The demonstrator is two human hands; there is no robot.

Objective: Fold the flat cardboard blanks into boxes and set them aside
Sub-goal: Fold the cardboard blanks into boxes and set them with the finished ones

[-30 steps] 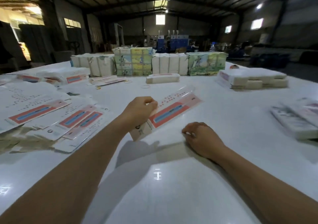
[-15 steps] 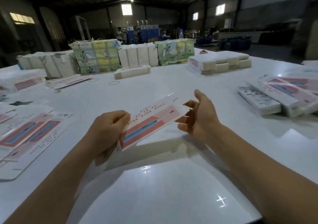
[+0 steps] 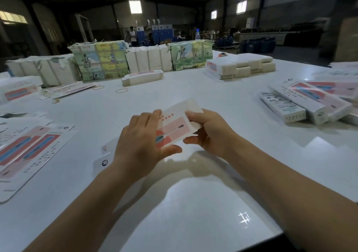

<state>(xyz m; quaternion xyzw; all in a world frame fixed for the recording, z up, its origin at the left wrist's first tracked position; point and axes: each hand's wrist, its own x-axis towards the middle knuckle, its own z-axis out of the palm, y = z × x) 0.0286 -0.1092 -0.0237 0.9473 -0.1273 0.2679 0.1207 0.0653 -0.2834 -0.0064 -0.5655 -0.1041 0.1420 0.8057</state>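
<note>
1. cardboard blank (image 3: 175,127), printed pink and white, was held up above the tabletop (image 3: 193,213) in front of the person, between both hands.
2. left hand (image 3: 141,145) grasped its near end, fingers curled over the top face and thumb underneath; white flaps stuck out below the wrist.
3. right hand (image 3: 209,131) pinched the far end, thumb on top, fingers wrapped under the edge.
4. the blank looked light and thin, stiff enough to keep its plane yet likely to crease wherever pressed; the glossy print could slip, so a hold at the edges near the scored folds seemed best, with pressure kept off the panel middles.
5. more flat blanks (image 3: 29,151) lay fanned on the tabletop to the left.
6. folded boxes (image 3: 302,104) sat in a row to the right, well apart from the hands.
7. bundled stacks (image 3: 100,62) and a white pile (image 3: 242,65) stood along the far side; rubber bands (image 3: 121,90) lay near them.
</note>
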